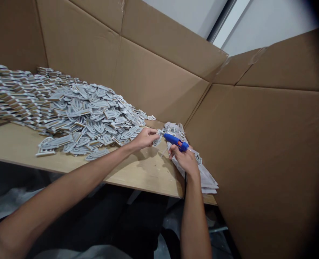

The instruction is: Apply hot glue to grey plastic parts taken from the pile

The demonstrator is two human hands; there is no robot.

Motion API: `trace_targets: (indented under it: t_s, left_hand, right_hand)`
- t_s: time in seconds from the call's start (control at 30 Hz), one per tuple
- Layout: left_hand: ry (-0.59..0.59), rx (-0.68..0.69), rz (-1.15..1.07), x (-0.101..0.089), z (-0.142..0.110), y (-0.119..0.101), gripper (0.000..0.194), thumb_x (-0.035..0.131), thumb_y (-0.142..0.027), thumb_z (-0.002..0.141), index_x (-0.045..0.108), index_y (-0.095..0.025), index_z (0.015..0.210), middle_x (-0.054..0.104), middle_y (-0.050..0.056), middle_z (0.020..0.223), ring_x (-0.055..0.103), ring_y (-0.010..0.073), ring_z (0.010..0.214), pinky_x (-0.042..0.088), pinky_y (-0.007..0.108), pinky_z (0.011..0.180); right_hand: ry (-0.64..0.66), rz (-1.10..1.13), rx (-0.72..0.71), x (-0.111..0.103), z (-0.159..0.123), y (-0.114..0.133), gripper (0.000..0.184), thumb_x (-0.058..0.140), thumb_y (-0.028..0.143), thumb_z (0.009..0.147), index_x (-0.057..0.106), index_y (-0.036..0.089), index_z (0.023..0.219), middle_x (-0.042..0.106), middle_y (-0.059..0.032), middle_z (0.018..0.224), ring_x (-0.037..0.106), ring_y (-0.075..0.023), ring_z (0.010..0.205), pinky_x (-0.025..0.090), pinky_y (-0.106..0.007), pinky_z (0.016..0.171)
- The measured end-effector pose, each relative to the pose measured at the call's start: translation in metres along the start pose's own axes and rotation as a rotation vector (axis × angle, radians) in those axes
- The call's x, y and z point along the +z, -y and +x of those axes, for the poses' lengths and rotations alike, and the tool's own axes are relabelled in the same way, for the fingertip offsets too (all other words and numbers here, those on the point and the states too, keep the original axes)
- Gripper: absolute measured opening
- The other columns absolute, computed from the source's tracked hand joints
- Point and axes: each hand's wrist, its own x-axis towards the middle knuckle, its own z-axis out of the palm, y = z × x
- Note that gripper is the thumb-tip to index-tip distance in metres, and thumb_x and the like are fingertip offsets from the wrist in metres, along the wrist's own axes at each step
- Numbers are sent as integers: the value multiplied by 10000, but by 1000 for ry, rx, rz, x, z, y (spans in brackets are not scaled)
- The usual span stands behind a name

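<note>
My right hand [185, 158] is wrapped round a blue glue gun [173, 139] with an orange part near its back end. The gun's nozzle points left, at a small grey-and-white flat piece [157, 138] pinched in the fingers of my left hand [145, 138]. Nozzle and piece are very close; I cannot tell whether they touch. To the left of my left hand lies a big loose heap of similar grey pieces [94, 111], many with slotted, arch-like shapes.
Neat stacks of the same pieces [16, 93] rise at the far left. Tall cardboard walls [159, 72] enclose the wooden table [140, 176] at the back and right. White paper or plastic sheets [206, 180] with a few pieces on them lie at the right, beside a dark cord [185, 183].
</note>
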Motion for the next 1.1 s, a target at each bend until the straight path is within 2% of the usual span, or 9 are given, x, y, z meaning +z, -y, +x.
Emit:
trace_targets:
  t_s: [0.2,0.4,0.57,0.87,1.1]
  left_hand:
    - [-23,9,23,0,-2,-3,194,568,-262,795,505,-193,624,411,-69,522,388,56,447,280,195,432]
    - [-19,85,84,-1,-5,-7,210,549,-257,801,506,-181,610,430,-58,553,411,57,510,263,200,485]
    - [-28,131,118,-1,-4,-4,231,544,-251,805,497,-179,591,423,-54,561,381,55,530,254,208,509]
    - [-21,153,131,-1,-5,-2,258,534,-270,824,475,-181,589,416,-61,549,374,47,506,240,211,504]
    - [-34,152,129,-1,-5,-3,267,523,-263,821,471,-177,573,420,-61,527,377,45,481,229,206,485]
  right_hand:
    - [-21,-12,22,0,-1,-3,448,661,653,860,641,222,738,653,-18,641,627,-199,550,494,-309,563]
    - [-51,-272,-21,-2,-3,3,501,594,601,926,628,226,595,632,-15,550,607,-190,584,468,-292,634]
    - [-54,-261,-67,-1,-3,4,414,606,575,928,711,243,704,601,-7,501,597,-212,562,456,-305,608]
    - [-49,-230,-66,0,-3,6,389,642,580,907,724,232,753,591,3,499,585,-209,491,436,-313,560]
    - [13,-321,-170,3,-6,20,420,630,602,925,599,222,749,600,7,581,567,-184,525,380,-284,555]
